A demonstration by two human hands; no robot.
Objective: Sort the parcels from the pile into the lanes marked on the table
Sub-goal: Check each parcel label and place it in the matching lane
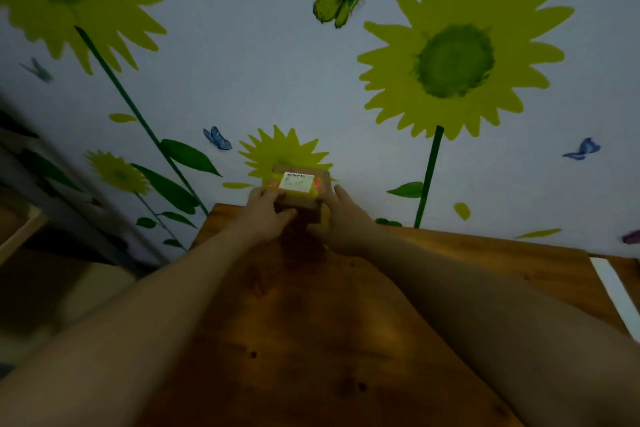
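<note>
A small brown cardboard parcel (pixel 300 190) with a white label and yellow-orange tape sits at the far edge of the wooden table (pixel 311 340), close to the wall. My left hand (pixel 268 210) grips its left side. My right hand (pixel 341 217) presses against its right side, fingers spread. Both arms stretch forward across the table. The parcel's lower front is hidden by my fingers. No parcel pile is in view.
A strip of white tape (pixel 614 291) runs across the table at the right edge. The wall behind carries sunflower and butterfly stickers. To the left of the table are dim shelves or furniture (pixel 31 218).
</note>
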